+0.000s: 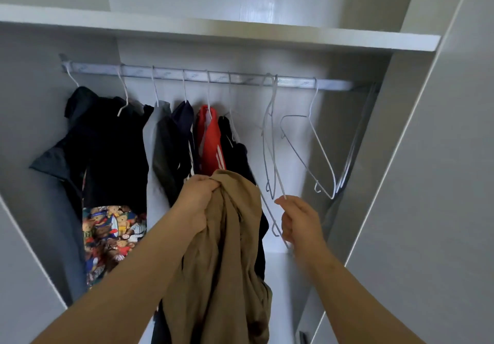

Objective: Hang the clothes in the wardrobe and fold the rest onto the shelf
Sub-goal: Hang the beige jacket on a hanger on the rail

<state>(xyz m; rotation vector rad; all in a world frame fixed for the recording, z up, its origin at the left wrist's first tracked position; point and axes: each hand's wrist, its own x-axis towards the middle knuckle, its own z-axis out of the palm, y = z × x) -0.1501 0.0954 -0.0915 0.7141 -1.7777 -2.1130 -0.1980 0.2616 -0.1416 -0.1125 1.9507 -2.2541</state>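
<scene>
Both bare arms reach forward and up, each hand holding something.
The left forearm rises from the lower left, and the left hand is fisted, fingers curled tight round a bunch of the tan garment. The right forearm comes up from the lower right. The right hand pinches the thin wire of a white hanger between thumb and fingertips. The hands are apart.

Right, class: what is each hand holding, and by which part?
Left hand grips the tan garment by its bunched top; right hand pinches a wire hanger by one sloping arm.
</scene>
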